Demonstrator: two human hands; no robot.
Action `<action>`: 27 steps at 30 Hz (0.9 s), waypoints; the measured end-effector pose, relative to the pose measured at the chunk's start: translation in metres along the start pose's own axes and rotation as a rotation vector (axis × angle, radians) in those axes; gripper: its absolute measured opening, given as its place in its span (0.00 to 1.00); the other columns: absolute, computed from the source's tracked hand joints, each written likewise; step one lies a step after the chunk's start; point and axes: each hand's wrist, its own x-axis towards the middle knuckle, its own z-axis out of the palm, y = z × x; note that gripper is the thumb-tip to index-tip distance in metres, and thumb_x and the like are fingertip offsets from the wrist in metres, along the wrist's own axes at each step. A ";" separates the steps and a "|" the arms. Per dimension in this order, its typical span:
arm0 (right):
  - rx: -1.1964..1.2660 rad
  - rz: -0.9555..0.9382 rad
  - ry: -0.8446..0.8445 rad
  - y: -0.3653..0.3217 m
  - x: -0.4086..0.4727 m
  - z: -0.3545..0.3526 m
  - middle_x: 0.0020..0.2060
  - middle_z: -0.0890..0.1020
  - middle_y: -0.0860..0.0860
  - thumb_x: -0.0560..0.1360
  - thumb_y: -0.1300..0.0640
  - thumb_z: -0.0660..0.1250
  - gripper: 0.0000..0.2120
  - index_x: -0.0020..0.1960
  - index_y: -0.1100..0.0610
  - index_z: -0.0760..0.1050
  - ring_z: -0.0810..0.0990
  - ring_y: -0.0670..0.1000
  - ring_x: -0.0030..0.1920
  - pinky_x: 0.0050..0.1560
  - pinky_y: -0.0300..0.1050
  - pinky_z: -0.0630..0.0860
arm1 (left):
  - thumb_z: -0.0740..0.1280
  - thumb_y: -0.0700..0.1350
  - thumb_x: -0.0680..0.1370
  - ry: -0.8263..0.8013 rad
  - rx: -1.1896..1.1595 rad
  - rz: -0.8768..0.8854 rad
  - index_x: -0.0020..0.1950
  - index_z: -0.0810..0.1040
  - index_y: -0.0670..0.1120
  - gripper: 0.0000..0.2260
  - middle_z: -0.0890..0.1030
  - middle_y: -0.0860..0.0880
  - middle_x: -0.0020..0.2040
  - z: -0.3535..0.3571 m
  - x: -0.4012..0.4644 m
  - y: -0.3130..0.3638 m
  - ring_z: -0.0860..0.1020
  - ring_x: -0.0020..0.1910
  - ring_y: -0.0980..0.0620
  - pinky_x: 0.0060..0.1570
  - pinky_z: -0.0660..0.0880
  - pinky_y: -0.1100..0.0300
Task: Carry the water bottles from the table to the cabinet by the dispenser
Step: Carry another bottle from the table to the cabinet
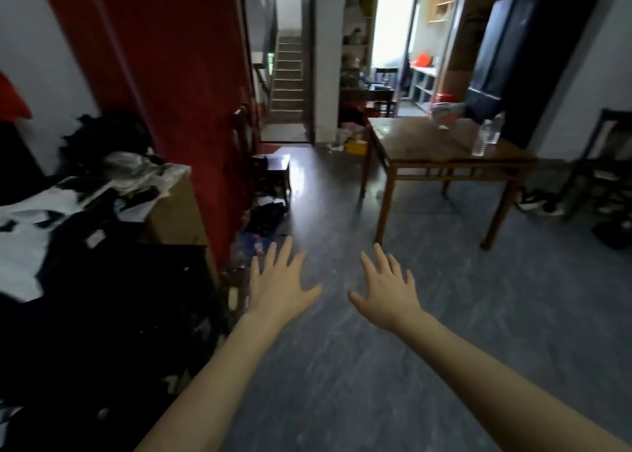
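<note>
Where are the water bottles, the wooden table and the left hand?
water bottles (487,133): head view, on the clear body of the nearer bottle.
wooden table (420,143): head view, on bare tabletop.
left hand (278,285): head view, on the back of the hand.

Head view: worn high, wide-angle, facing forward and down across the floor (342,366).
Near field: bare forearms stretching out from the bottom edge.
Far field: table (427,150) right, stairway doorway (278,58) beyond.
</note>
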 end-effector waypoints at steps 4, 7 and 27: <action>0.033 0.153 0.063 0.061 -0.012 -0.015 0.81 0.40 0.49 0.77 0.36 0.59 0.42 0.81 0.47 0.40 0.44 0.56 0.80 0.77 0.64 0.50 | 0.58 0.69 0.79 -0.030 -0.001 0.157 0.84 0.52 0.55 0.37 0.42 0.51 0.85 0.012 0.021 0.067 0.43 0.84 0.46 0.81 0.44 0.41; 0.054 0.239 0.090 0.092 -0.017 -0.025 0.81 0.41 0.49 0.77 0.37 0.59 0.42 0.81 0.47 0.39 0.45 0.57 0.80 0.77 0.64 0.51 | 0.58 0.68 0.79 -0.042 0.032 0.283 0.84 0.51 0.55 0.37 0.42 0.51 0.85 0.018 0.034 0.104 0.42 0.84 0.46 0.80 0.44 0.40; 0.041 0.491 0.135 0.189 0.061 -0.042 0.81 0.47 0.49 0.78 0.37 0.56 0.39 0.82 0.48 0.43 0.48 0.54 0.80 0.78 0.61 0.49 | 0.55 0.70 0.80 -0.131 0.043 0.537 0.84 0.50 0.54 0.37 0.43 0.50 0.85 0.059 0.173 0.210 0.44 0.84 0.44 0.80 0.44 0.39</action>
